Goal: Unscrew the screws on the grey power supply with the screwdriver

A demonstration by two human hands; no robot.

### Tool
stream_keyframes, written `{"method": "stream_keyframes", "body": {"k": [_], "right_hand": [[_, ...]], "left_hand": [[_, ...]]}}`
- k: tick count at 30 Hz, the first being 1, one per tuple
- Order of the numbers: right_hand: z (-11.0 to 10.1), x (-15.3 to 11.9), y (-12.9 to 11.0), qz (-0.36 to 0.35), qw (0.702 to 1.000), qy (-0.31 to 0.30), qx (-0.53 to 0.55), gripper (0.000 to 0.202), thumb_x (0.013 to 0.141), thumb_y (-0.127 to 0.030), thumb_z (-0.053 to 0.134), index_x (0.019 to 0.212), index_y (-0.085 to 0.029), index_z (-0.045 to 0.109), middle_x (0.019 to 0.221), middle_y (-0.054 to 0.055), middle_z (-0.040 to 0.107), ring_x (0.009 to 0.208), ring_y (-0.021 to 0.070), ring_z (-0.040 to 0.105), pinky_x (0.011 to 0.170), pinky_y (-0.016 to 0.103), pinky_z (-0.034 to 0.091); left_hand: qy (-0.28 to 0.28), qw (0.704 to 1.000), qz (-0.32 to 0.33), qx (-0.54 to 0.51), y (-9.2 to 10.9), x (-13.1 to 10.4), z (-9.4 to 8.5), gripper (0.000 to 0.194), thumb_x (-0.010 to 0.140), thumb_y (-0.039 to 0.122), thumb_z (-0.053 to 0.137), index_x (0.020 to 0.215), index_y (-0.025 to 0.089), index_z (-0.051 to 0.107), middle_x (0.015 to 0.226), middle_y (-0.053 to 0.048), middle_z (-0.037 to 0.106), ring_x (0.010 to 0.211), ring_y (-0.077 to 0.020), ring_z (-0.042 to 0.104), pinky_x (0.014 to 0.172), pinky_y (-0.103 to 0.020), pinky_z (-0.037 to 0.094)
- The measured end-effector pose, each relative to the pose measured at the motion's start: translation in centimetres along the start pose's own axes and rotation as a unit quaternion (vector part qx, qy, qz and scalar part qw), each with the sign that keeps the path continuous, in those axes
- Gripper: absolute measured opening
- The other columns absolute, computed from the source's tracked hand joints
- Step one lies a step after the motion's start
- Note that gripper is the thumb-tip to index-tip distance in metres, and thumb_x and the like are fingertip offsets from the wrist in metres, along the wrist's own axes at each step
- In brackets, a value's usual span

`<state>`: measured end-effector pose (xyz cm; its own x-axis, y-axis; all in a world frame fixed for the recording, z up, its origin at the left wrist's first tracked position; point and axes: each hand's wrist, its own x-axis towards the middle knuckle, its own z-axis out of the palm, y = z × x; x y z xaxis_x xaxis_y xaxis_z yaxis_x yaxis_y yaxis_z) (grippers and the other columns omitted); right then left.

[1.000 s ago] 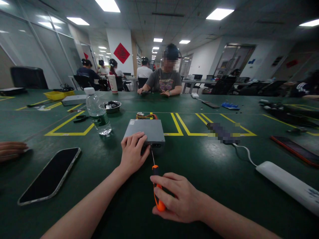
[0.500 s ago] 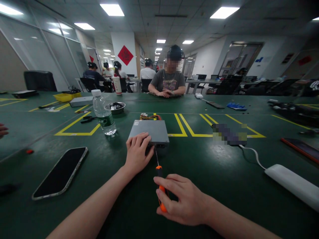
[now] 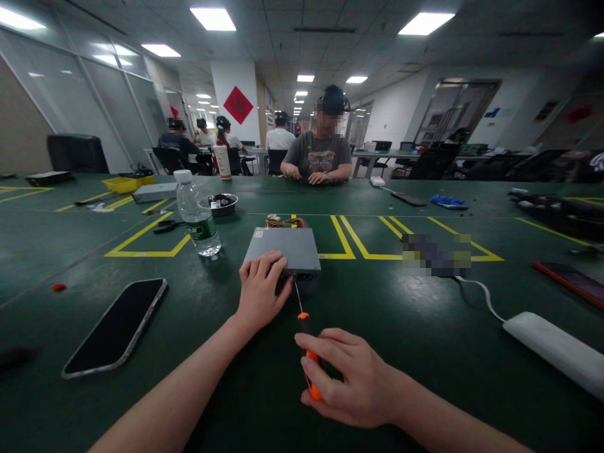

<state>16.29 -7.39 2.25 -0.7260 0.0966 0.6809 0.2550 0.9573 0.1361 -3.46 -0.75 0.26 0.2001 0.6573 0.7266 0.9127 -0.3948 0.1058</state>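
A grey metal computer power supply point(image 3: 297, 245) lies on the green table ahead of me, a bundle of coloured wires point(image 3: 285, 221) behind it. My left hand point(image 3: 262, 283) grips its near left corner, fingers over the top and thumb at the front face. In my right hand point(image 3: 352, 374) is an orange and black screwdriver point(image 3: 304, 324), held by the handle between thumb and fingers. Its thin shaft points away from me, and the tip reaches the front face of the power supply beside my left thumb. Whether the tip sits in a screw, I cannot tell.
A water bottle point(image 3: 197, 217) and a metal bowl point(image 3: 223, 204) of small parts stand behind left. A phone point(image 3: 116, 327) lies at left, a red cap point(image 3: 59, 287) beyond it. At right are a white power strip point(image 3: 552, 346) and another phone point(image 3: 570, 283). A person point(image 3: 317, 154) sits opposite.
My right hand and the screwdriver handle have shifted slightly right, while the tip stays at the power supply. My left hand has stayed put. Another person's hand has left the left edge.
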Motion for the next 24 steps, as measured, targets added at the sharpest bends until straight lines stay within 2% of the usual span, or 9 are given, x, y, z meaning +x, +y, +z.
{"method": "stream_keyframes", "body": {"k": [7,11,14,17,21,24], "right_hand": [[0.03,-0.18,0.05,0.011,1.000,-0.008,0.001,0.021,0.093,-0.031,0.042,0.097,-0.012,0.051,0.099,0.018,0.064,0.086,0.0178,0.065,0.076,0.030,0.050],[-0.30,0.17,-0.24,0.020,0.999,-0.037,0.020,0.031,0.096,-0.034,0.031,0.109,-0.012,0.049,0.104,0.019,0.063,0.098,0.0203,0.061,0.077,0.034,0.050],[-0.35,0.42,-0.52,0.023,0.998,-0.055,-0.001,0.030,0.097,-0.031,0.029,0.109,-0.015,0.051,0.104,0.018,0.063,0.091,0.0190,0.063,0.073,0.033,0.051],[0.01,0.26,-0.65,0.019,0.999,-0.028,0.000,0.026,0.096,-0.033,0.037,0.100,-0.012,0.052,0.101,0.019,0.064,0.084,0.0171,0.065,0.070,0.030,0.050],[0.36,-0.08,-0.65,0.050,0.998,0.022,0.039,0.028,0.093,-0.039,0.044,0.099,-0.012,0.047,0.102,0.018,0.064,0.089,0.0168,0.064,0.074,0.028,0.050],[0.12,0.13,-0.73,0.061,0.997,0.000,0.049,0.030,0.096,-0.039,0.037,0.105,-0.012,0.046,0.104,0.017,0.062,0.096,0.0178,0.061,0.076,0.029,0.050]], "left_hand": [[0.005,1.000,0.000,-0.003,0.03,0.01,-0.03,0.028,0.082,0.028,0.051,0.110,0.024,0.051,0.119,-0.008,0.057,0.113,-0.0250,0.049,0.089,-0.043,0.029],[0.005,1.000,0.002,0.000,0.04,-0.03,-0.04,0.027,0.083,0.028,0.050,0.110,0.023,0.051,0.119,-0.008,0.057,0.113,-0.0241,0.048,0.089,-0.042,0.029],[0.002,1.000,0.000,-0.001,0.04,-0.05,-0.04,0.027,0.084,0.028,0.049,0.110,0.023,0.051,0.119,-0.008,0.057,0.113,-0.0240,0.048,0.090,-0.042,0.029],[-0.002,1.000,-0.005,-0.004,0.04,-0.06,-0.02,0.027,0.083,0.028,0.050,0.111,0.023,0.051,0.120,-0.008,0.057,0.114,-0.0242,0.048,0.090,-0.042,0.029],[0.004,1.000,-0.006,-0.005,0.03,-0.03,0.06,0.027,0.083,0.028,0.050,0.110,0.024,0.051,0.120,-0.008,0.057,0.113,-0.0241,0.048,0.089,-0.042,0.029],[0.004,1.000,-0.007,-0.006,0.03,0.00,0.12,0.026,0.084,0.029,0.049,0.110,0.024,0.051,0.120,-0.008,0.057,0.113,-0.0238,0.048,0.090,-0.042,0.029]]}}
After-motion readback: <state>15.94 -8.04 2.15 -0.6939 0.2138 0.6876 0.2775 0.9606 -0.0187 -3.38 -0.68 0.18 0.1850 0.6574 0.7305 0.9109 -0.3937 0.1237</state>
